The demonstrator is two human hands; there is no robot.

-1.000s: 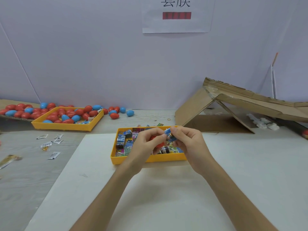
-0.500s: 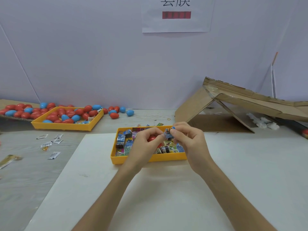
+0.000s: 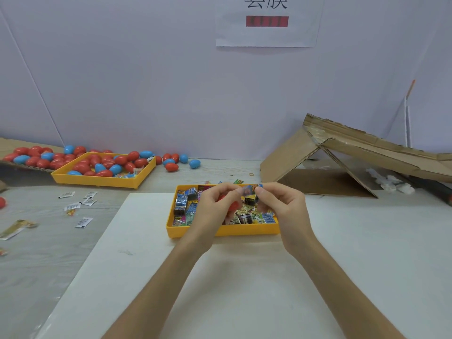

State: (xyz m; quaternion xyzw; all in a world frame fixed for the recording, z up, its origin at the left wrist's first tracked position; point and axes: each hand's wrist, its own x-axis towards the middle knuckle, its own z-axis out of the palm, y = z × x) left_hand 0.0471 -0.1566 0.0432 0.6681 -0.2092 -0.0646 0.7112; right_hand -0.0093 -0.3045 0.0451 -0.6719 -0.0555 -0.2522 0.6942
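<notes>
As left hand (image 3: pixel 213 206) holds red egg (image 3: pixel 233 206), right hand (image 3: pixel 285 206) pinches packet (image 3: pixel 247 191)

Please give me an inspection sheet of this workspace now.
Surface: white flat board on grey table.
Job's things: red plastic egg piece; small printed packet; yellow plastic tray of packets beneath.
Clutter: loose white sachets at left; second yellow tray of red and blue plastic eggs.
Grippers: left hand grips the egg piece; right hand pinches the packet.
Cables: nothing seen.
Surroundings: folded brown cardboard at right; white paper sign on wall.
</notes>
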